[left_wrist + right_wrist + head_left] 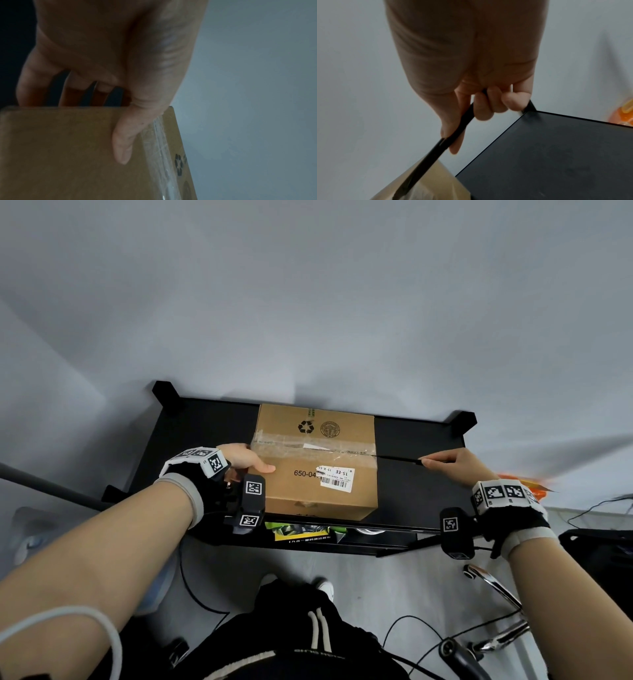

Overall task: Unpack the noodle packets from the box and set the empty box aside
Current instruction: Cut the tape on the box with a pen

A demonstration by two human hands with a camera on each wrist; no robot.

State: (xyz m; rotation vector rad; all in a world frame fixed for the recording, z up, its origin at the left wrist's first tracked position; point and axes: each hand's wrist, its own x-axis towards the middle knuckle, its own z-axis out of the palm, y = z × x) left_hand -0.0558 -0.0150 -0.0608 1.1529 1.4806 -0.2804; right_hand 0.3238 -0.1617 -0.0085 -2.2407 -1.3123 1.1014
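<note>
A brown cardboard box stands on a black shelf top, its flaps closed under clear tape. My left hand grips the box's left top edge, thumb laid on the lid and fingers down the side. My right hand holds a thin black blade to the right of the box. The blade runs into the taped seam at the box's right edge. The box hides the noodle packets.
The shelf stands against a grey wall. A lower shelf holds a green and yellow package. An orange bag lies beyond the shelf's right end. Cables and a chrome chair base lie on the floor near my legs.
</note>
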